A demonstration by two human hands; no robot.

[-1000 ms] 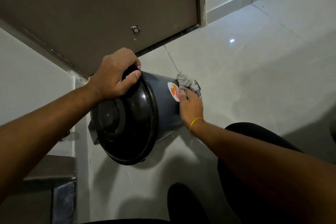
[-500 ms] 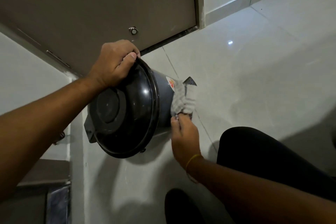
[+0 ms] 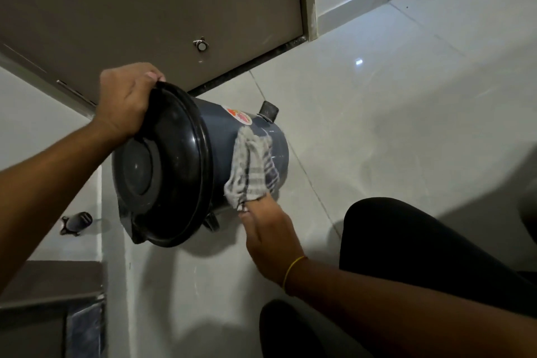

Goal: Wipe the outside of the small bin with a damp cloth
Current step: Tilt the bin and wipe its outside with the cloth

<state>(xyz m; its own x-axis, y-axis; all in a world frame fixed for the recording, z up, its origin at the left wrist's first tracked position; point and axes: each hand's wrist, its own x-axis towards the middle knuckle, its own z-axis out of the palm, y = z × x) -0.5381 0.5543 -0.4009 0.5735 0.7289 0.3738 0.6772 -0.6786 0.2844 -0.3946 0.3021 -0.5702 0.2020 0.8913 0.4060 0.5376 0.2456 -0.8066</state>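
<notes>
Grey-blue plastic, the small bin (image 3: 223,151) is held tilted on its side above the tiled floor (image 3: 392,102), black lid (image 3: 162,166) turned toward the camera. Its lid rim is gripped at the top by the curled left hand (image 3: 125,102). A striped cloth (image 3: 251,168) is pressed against its side, pinched by the right hand (image 3: 268,237) from below, wrist bent upward.

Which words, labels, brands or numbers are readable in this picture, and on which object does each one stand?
No text can be read anywhere in this view.
Round sticker on the grey side of the bin: a white disc with an orange and pink print; any lettering is too blurred to read, and its lower edge meets the cloth.
Black lid, door and floor: no writing visible.
</notes>
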